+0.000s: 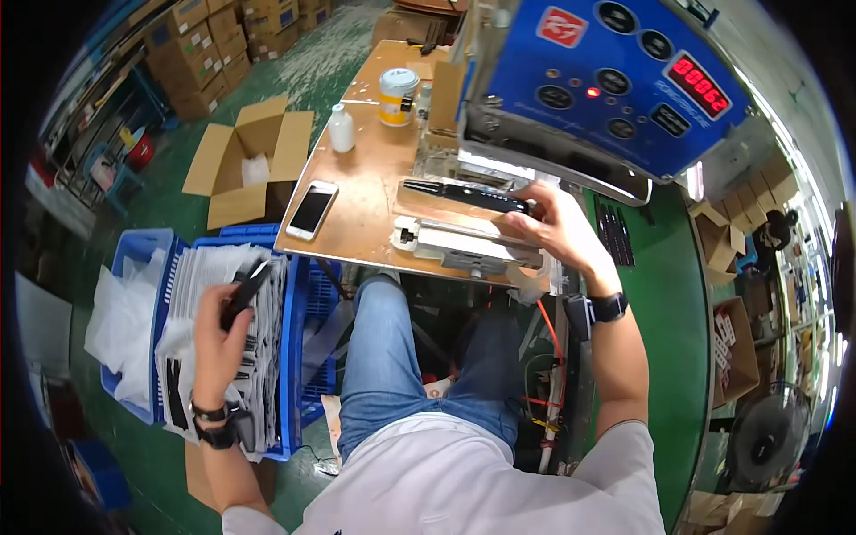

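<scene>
My right hand [566, 227] grips the right end of a long, glossy black tapered piece [464, 194] at the workbench. That piece lies crosswise, just behind a silver metal fixture [473, 244]; whether it rests on anything I cannot tell. Lower left, my left hand [218, 343] is closed on a second slim black piece [247, 290], tilted up to the right. It is above a blue crate [290, 366] packed with white wrapping sheets [190, 276] and more dark pieces. Over the bench's right part hangs a blue machine panel [580, 80] with a lit red display.
On the wooden bench [370, 201] are a phone [312, 210], a white bottle [341, 129] and a white-and-yellow tub [398, 96]. An open carton [214, 165] stands on the floor to the left. Several black pieces [615, 234] lie right of the bench.
</scene>
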Motion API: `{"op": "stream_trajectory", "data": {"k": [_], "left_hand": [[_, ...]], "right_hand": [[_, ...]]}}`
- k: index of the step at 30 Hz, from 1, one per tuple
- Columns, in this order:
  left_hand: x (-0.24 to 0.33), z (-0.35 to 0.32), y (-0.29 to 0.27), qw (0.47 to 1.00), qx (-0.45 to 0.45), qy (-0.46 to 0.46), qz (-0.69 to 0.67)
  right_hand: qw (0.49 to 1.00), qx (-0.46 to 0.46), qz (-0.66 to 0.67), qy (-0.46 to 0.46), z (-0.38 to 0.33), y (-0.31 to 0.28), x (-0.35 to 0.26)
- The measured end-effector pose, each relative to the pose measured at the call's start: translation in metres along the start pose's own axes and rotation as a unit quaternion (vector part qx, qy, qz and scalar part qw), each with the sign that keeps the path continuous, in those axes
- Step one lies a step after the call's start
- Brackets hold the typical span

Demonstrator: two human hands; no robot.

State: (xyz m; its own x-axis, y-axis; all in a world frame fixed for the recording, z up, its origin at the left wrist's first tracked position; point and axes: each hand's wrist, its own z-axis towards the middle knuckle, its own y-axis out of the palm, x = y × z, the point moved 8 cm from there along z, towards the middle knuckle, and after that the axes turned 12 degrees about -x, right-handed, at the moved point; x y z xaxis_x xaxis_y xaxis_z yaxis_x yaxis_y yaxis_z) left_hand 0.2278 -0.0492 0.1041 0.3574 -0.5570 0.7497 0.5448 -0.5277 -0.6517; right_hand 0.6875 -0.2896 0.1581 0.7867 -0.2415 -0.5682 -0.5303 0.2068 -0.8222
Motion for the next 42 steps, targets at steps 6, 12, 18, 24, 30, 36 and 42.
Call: {"op": "stream_trajectory", "data": {"k": [6,12,18,24,30,36,42], "left_hand": [[0.141,0.117,0.070,0.971,-0.016,0.237,0.015],[0.207,0.184,0.145,0.943,-0.057,0.326,0.044],[0.225,0.186,0.182,0.898,-0.087,0.402,0.158],[0.196,0.106,0.127,0.911,-0.021,0.347,0.223],[0.020,-0.036,0.009,0.983,0.088,-0.018,0.162],[-0.106,-0.189,-0.056,0.945,0.064,-0.232,0.223],[-0.140,-0.218,-0.040,0.936,0.077,-0.182,0.291]], "right_hand": [[0.995,0.069,-0.074,-0.026,-0.019,-0.029,-0.007],[0.983,0.179,-0.025,0.021,-0.114,-0.069,0.055],[0.896,0.324,-0.017,0.302,-0.281,-0.097,0.237],[0.837,0.322,-0.098,0.431,-0.341,-0.073,0.346],[0.876,0.202,-0.169,0.403,-0.251,-0.052,0.374],[0.900,0.144,-0.285,0.296,-0.224,-0.097,0.505],[0.911,0.195,-0.255,0.261,-0.181,-0.118,0.458]]}}
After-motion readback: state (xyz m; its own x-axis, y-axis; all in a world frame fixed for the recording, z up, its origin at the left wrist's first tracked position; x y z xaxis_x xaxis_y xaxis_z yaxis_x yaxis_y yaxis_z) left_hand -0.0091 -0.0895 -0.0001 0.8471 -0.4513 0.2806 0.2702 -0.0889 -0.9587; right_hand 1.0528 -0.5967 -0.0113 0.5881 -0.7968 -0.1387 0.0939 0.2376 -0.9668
